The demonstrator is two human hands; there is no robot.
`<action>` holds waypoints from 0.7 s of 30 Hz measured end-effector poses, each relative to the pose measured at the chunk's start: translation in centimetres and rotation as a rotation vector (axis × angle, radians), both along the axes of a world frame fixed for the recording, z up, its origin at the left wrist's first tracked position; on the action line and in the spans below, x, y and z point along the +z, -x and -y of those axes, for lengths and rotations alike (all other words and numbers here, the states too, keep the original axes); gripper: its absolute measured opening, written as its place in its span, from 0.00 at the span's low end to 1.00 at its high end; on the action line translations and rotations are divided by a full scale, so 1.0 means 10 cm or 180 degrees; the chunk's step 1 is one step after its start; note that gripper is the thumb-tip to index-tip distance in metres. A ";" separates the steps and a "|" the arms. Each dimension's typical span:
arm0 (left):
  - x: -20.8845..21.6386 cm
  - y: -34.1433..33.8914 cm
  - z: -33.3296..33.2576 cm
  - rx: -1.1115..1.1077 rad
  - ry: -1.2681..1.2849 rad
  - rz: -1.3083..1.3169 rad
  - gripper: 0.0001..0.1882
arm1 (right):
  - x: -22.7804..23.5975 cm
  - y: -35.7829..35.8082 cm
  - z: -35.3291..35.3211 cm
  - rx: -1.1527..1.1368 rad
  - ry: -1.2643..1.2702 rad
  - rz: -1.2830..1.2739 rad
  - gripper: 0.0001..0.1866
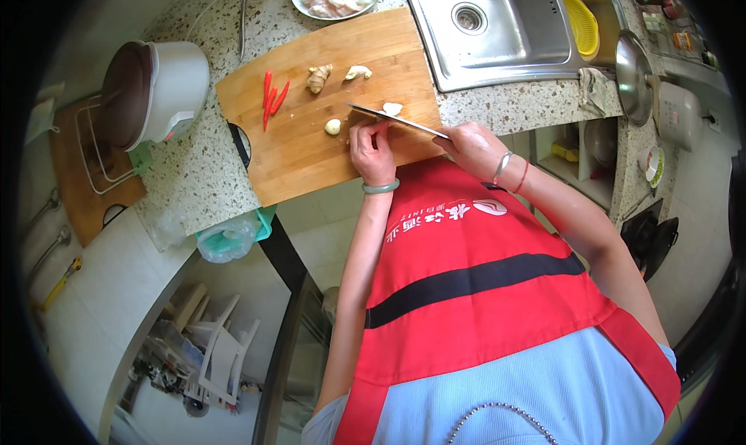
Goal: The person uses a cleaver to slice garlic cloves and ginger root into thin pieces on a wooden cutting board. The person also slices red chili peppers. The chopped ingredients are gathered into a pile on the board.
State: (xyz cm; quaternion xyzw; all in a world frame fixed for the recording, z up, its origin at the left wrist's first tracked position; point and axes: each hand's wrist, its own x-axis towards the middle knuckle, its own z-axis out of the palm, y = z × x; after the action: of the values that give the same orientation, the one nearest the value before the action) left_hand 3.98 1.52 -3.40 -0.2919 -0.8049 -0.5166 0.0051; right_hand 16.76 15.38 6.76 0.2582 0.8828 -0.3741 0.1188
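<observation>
My right hand grips the handle of a kitchen knife, whose blade points left across the wooden cutting board. Just below the blade, my left hand rests on the board with curled fingers; whatever they hold is hidden. Beside those fingers lies a peeled garlic clove. White garlic pieces sit on the far side of the blade. Farther back are a knob of ginger and a smaller pale ginger piece. Several red chilies lie at the board's left.
A plate of pale sliced food stands behind the board. To the right is a steel sink with a yellow basket. A rice cooker stands left. A bag-lined green bin hangs at the counter edge.
</observation>
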 end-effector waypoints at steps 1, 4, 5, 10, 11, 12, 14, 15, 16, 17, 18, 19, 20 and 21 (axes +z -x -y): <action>0.00 0.00 0.01 -0.0007 0.0038 0.0061 0.07 | 0.03 -0.01 -0.01 -0.0020 0.0045 -0.0060 0.12; 0.02 -0.01 0.02 -0.0030 0.0071 0.0175 0.07 | 0.06 -0.03 -0.02 -0.0038 0.0073 0.0043 0.12; 0.02 -0.01 0.02 -0.0028 0.0035 0.0160 0.07 | 0.03 -0.02 -0.01 -0.0049 0.0081 0.0064 0.12; 0.03 0.00 0.02 -0.0052 0.0016 0.0179 0.07 | -0.03 0.04 0.02 -0.0100 0.0116 -0.0020 0.12; 0.02 0.00 0.02 -0.0043 0.0019 0.0165 0.07 | 0.00 0.03 0.01 -0.0097 0.0165 -0.0003 0.12; 0.01 0.00 0.02 -0.0038 0.0019 0.0160 0.07 | 0.06 0.00 -0.02 -0.0097 0.0211 0.0023 0.13; -0.02 0.00 0.04 -0.0043 0.0076 0.0211 0.07 | 0.06 -0.01 -0.02 -0.0074 0.0234 0.0087 0.13; -0.01 0.00 0.04 -0.0054 0.0095 0.0235 0.07 | 0.04 -0.01 -0.02 -0.0059 0.0202 0.0124 0.13; 0.00 -0.01 0.03 -0.0047 0.0059 0.0225 0.07 | 0.00 -0.01 -0.02 -0.0044 0.0170 0.0161 0.13; 0.00 -0.01 0.02 -0.0040 0.0022 0.0215 0.07 | -0.05 0.00 -0.01 -0.0060 0.0151 0.0183 0.13; 0.02 0.00 0.02 -0.0036 -0.0008 0.0194 0.07 | -0.10 0.02 0.01 -0.0078 0.0140 0.0195 0.13; 0.01 0.00 0.02 -0.0057 -0.0014 0.0173 0.07 | -0.13 0.03 0.02 -0.0096 0.0128 0.0206 0.13; 0.00 0.00 0.02 -0.0079 -0.0020 0.0153 0.07 | -0.13 0.04 0.03 -0.0144 0.0153 0.0210 0.13; 0.00 0.00 0.02 -0.0097 -0.0019 0.0138 0.07 | -0.11 0.04 0.03 -0.0188 0.0184 0.0219 0.13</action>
State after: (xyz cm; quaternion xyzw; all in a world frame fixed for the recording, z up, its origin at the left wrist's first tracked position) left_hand 3.99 1.31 -3.37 -0.2929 -0.7987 -0.5252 -0.0193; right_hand 16.35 15.11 5.62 0.2934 0.8589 -0.3938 0.1454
